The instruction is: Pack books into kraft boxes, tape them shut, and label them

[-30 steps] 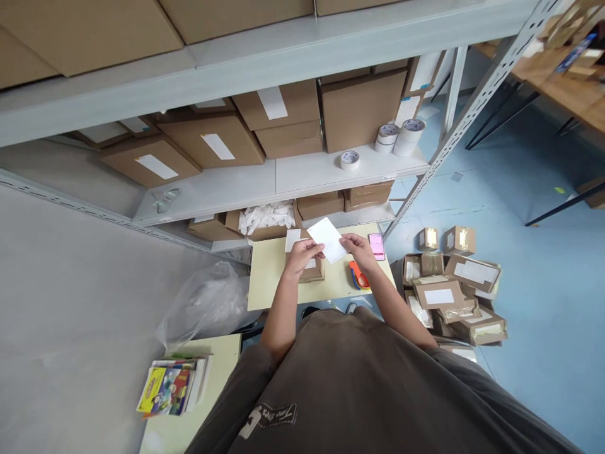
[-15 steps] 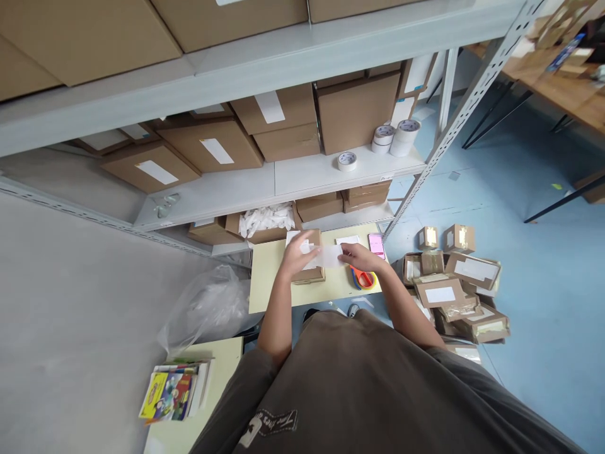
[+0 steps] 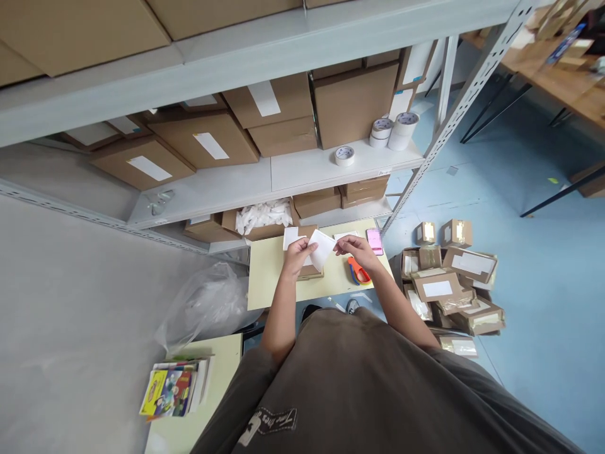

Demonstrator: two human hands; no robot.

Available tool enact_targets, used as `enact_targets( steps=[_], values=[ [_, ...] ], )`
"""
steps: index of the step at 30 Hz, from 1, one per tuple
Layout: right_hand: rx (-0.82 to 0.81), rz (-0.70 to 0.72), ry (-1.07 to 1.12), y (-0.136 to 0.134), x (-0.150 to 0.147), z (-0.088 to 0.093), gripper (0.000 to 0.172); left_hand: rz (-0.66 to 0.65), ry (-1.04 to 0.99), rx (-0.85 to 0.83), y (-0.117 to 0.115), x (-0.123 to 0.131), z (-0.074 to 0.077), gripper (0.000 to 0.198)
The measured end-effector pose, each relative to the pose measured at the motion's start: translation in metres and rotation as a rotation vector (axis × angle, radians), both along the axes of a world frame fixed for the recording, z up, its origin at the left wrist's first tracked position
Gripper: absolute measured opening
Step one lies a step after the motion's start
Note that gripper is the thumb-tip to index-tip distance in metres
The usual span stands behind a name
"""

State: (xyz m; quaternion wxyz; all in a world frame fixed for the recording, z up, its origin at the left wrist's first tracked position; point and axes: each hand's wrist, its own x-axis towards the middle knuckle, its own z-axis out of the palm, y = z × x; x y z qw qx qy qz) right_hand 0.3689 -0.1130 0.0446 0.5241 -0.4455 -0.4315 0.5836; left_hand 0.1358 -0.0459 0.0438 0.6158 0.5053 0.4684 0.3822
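Observation:
My left hand (image 3: 297,257) grips a white paper label (image 3: 323,250) between thumb and fingers, tilted above a cardboard box (image 3: 312,272) on the small pale-yellow table (image 3: 265,277). At the label's right corner, the fingers of my right hand (image 3: 355,248) are pinched together; the contact is too small to see clearly. The box is partly covered by my left hand and the label. Beneath my right hand lies an orange and blue tool with a rounded frame (image 3: 359,271), its kind unclear. A phone with a pink screen (image 3: 374,241) lies at the table's right end.
A metal shelf (image 3: 212,189) rises in front, holding cardboard boxes (image 3: 357,104) and white tape rolls (image 3: 345,156). Many small parcels (image 3: 437,289) are heaped on the blue floor to the right. A clear plastic bag (image 3: 203,302) and stacked books (image 3: 167,394) are at the left.
The label, stretched level between both hands before, is now tilted up in my left hand. My right hand's fingers have come together at its corner. The view has shifted slightly.

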Motion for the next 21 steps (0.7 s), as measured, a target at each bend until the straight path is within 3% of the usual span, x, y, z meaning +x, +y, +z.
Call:
enact_targets(
  steps=[8,21],
  values=[
    [0.026,-0.032,-0.041,0.0007,0.0002,0.0106,0.038,-0.017,-0.004,-0.002,-0.0001,0.0023,-0.0013,0.045],
    [0.04,0.015,-0.027,0.0048,-0.0015,0.0079,0.04,-0.049,-0.008,-0.005,0.0034,-0.0001,0.0025,0.048]
  ],
)
